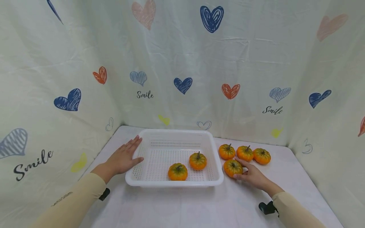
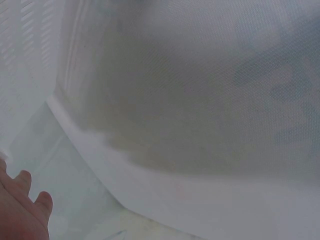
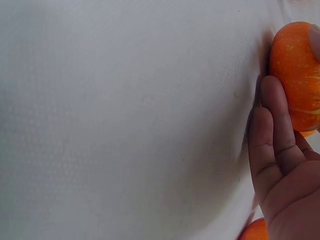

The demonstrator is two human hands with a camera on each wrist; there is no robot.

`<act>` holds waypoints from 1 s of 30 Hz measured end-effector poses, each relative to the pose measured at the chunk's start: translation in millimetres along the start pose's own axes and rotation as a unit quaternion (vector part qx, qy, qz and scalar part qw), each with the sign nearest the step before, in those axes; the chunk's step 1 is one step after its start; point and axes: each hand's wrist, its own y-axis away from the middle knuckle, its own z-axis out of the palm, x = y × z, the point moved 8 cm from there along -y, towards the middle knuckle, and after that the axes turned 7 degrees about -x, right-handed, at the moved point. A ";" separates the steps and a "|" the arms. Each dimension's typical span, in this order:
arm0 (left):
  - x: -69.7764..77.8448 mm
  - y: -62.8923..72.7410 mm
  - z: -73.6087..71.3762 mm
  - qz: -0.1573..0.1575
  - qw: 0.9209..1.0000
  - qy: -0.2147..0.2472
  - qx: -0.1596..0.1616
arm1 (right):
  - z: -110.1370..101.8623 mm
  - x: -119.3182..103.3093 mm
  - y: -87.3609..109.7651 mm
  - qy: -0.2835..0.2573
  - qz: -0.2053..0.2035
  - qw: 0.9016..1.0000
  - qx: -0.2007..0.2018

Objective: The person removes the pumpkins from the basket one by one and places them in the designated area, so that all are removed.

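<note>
In the head view my left hand (image 1: 122, 159) lies with spread, straight fingers at the left rim of a white plastic basket (image 1: 174, 183). Inside that basket sit two small orange pumpkins, one nearer the front (image 1: 177, 173) and one farther right (image 1: 198, 161). My right hand (image 1: 254, 177) holds another small pumpkin (image 1: 232, 167) on the table just right of the basket. The right wrist view shows the thumb on this pumpkin (image 3: 295, 75) and fingers along its side. Only the fingers of the left hand (image 2: 22, 210) appear at the corner of the left wrist view.
Behind the held pumpkin, three more stand in a row: a left one (image 1: 227, 152), a middle one (image 1: 244, 154) and a right one (image 1: 262, 156). A white cloth covers the table (image 1: 176, 209). Curtains (image 1: 159, 53) printed with hearts enclose the back and sides.
</note>
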 end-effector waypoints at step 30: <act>-0.3 -0.1 1.2 0.003 1.000 -0.003 0.000 | 3.6 3.6 2.8 0.001 0.011 1.000 -0.004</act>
